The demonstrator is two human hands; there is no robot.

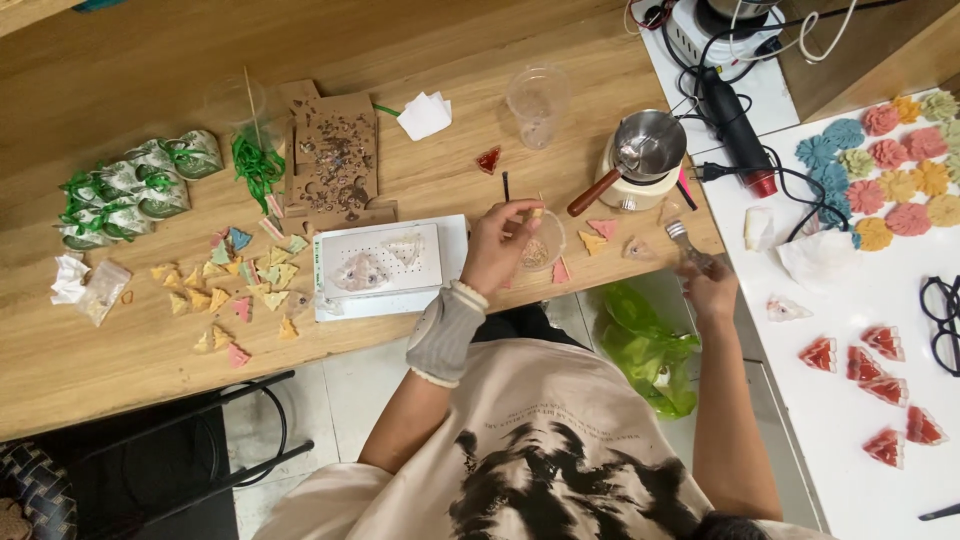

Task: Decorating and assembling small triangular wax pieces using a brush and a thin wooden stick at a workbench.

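Left hand (pixel 497 243) forward, fingers curled in a pinch, wrist wrapped; right hand (pixel 708 283) fisted, forearm bare.

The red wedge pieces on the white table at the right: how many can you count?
5 red wedge pieces on the white table: three in an upper row near the glasses, two lower down toward the edge. None seems hidden.

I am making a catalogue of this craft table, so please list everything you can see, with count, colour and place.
Triangular pieces: many, yellow, pink, green; table left.
Wrapped bundles: several, green-white; far left.
White tray: one; table centre.
Clear cups: two, one at the back, one at the left hand.
Metal pot: one, silver, wooden handle; on cream base.
Flower shapes: many, pastel; white table.
Red wedges: several; white table.
Glasses: one, black; right edge.
Left hand: on small cup.
Right hand: holds metal tool.
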